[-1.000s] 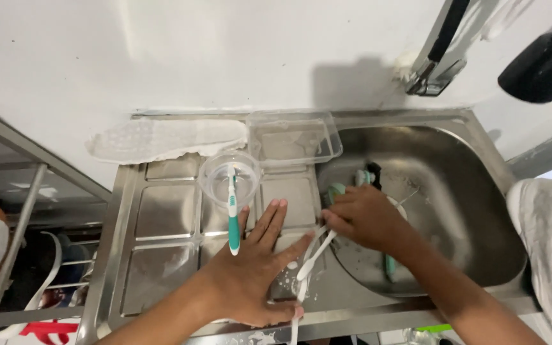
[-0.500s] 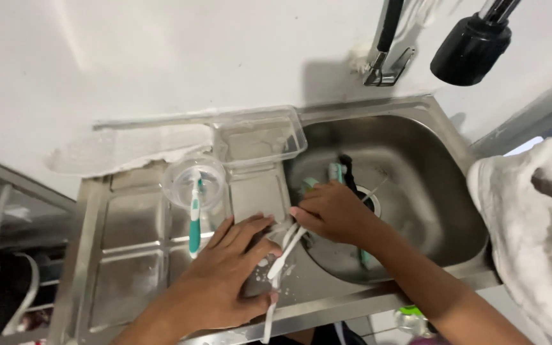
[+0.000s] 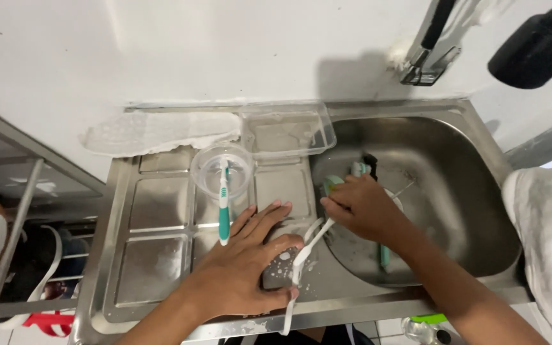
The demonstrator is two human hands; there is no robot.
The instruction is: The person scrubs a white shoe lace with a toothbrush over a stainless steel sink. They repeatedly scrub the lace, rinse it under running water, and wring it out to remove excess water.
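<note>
A shoe insole point(image 3: 161, 132) lies behind a clear tray point(image 3: 287, 130) — tap point(image 3: 426, 54) above.

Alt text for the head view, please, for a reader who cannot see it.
Seen from above, a left hand presses flat on a soapy steel drainboard over a white shoelace, while the right hand grips a green-handled brush at the sink basin edge. A clear cup holding a teal toothbrush and a white insole lie behind.

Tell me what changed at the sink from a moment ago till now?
Very little. The left hand stays flat on the draining board, pinning a white lace. The right hand still grips a brush at the basin's edge, only slightly shifted. The toothbrush still stands in the clear cup, and the insole has not moved.
</note>
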